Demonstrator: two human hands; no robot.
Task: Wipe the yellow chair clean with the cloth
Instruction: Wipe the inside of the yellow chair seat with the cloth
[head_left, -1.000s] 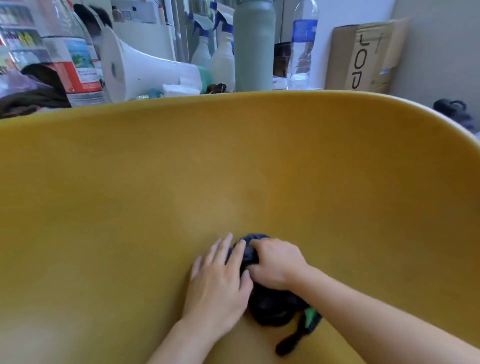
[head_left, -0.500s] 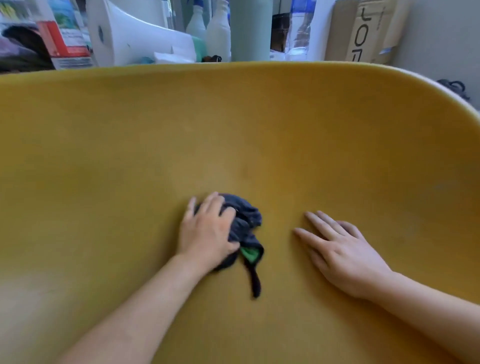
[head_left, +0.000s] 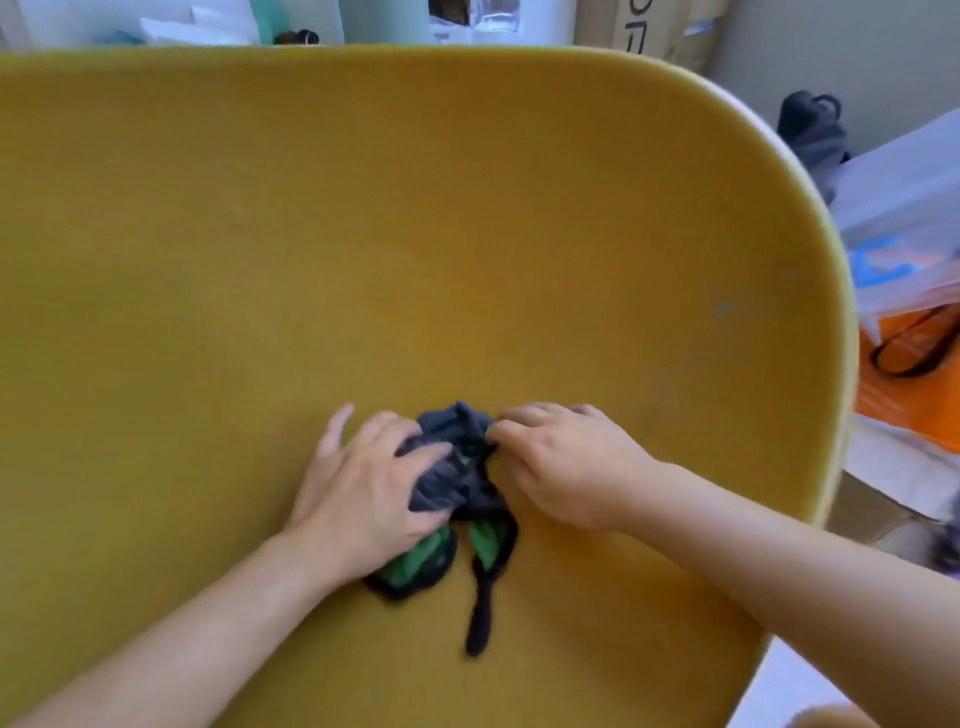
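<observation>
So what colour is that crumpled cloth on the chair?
Dark navy crumpled cloth with bright green patches, clearest in the head view.

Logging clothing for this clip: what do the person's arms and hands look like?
The left hand and right hand are bare: no gloves, rings or watch visible. Both forearms are uncovered to the frame's edge; no sleeve shows.

A crumpled dark cloth (head_left: 448, 484) lies on the yellow chair (head_left: 415, 234).

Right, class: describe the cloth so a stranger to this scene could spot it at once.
The yellow chair fills the view. Low in its seat, left hand and right hand hold the cloth between them. It alone is dark and crumpled: navy with green patches and a thin tail.
</observation>
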